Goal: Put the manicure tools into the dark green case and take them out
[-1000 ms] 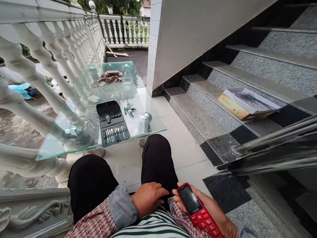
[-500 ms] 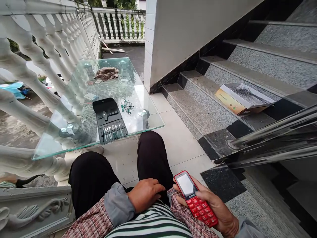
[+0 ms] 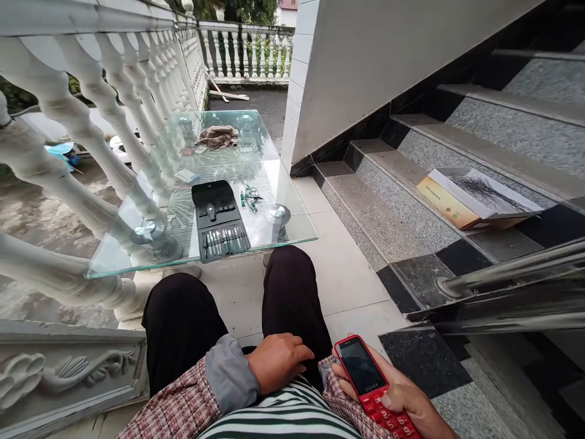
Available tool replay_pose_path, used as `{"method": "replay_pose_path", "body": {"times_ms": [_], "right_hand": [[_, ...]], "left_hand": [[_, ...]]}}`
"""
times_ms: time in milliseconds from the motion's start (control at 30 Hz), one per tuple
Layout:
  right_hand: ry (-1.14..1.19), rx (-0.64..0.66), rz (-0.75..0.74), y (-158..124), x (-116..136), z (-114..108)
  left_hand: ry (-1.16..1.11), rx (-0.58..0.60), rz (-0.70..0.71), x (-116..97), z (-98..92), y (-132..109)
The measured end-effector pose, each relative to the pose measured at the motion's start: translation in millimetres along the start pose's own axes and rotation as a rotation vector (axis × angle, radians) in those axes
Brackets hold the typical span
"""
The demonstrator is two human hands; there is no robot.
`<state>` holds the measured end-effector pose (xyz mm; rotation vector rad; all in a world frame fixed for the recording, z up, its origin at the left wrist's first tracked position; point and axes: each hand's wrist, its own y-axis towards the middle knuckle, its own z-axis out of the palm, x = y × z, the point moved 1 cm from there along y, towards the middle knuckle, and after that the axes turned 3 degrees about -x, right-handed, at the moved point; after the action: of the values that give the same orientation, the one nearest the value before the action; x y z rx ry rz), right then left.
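I sit with my black-trousered knees toward a low glass table (image 3: 292, 230). My right hand (image 3: 406, 396) holds a red keypad phone (image 3: 370, 385) at the lower right, thumb on its keys, screen dark. My left hand (image 3: 276, 361) rests on my lap with curled fingers and holds nothing. On the table lies an open black tool case (image 3: 220, 221) with several small metal tools in its lower flap. Small scissors and green-handled tools (image 3: 249, 197) lie beside the case.
A white balustrade (image 3: 91, 122) runs along the left. Grey granite stairs (image 3: 411, 201) rise on the right, with an open cardboard box (image 3: 475, 198) on one step. A steel handrail (image 3: 512, 274) crosses at right. A crumpled brown cloth (image 3: 219, 136) lies at the table's far end.
The view has swung slightly right. My right hand has lowered the phone toward the frame's bottom edge and its screen has gone dark. My left hand stays on my lap.
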<state>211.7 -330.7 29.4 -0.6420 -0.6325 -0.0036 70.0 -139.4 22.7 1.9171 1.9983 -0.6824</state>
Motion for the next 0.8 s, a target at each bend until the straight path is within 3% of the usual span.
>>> {"method": "replay_pose_path", "body": {"times_ms": [133, 200, 267, 367, 467, 600, 800], "right_hand": [[0.023, 0.022, 0.031, 2, -2, -3], [0.018, 0.023, 0.045, 3, -2, -4], [0.02, 0.028, 0.062, 4, -3, -4], [0.035, 0.04, 0.085, 5, -2, -3], [0.029, 0.052, 0.099, 6, 0, 0], [0.01, 0.06, 0.153, 7, 4, 2], [-0.034, 0.077, 0.138, 10, 3, 6]], "left_hand": [[0.026, -0.028, 0.012, 3, 3.2, -2], [0.076, -0.107, 0.016, 12, -4.0, -3], [0.184, -0.327, -0.014, 27, -23.0, -7], [0.382, -0.703, -0.034, 59, -68.4, -18], [0.5, -0.92, -0.135, 87, -113.7, -31], [0.576, -0.991, -0.203, 109, -146.0, -40], [0.568, -1.056, -0.216, 130, -148.2, -40]]}}
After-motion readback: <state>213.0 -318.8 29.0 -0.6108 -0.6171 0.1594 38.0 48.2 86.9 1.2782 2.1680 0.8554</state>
